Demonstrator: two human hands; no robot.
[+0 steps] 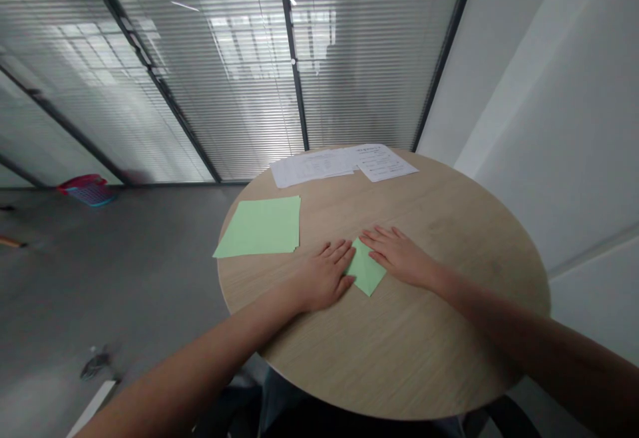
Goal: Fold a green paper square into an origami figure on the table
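A small folded piece of green paper (368, 273) lies on the round wooden table, one corner pointing toward me. My left hand (327, 275) rests flat with fingers stretched out, covering its left edge. From the right, my right hand (397, 253) lies flat across its upper right edge, fingers extended and slightly spread. The parts of the paper under both hands are hidden. Neither hand grasps anything. To the left of my left hand lies a stack of larger green paper sheets (262, 225).
White printed sheets (319, 166) lie at the far edge of the round table (474, 251). Behind it stands a glass partition with blinds (359, 78); a white wall (564, 125) is at the right. A red and blue basket (90, 190) sits on the floor at left.
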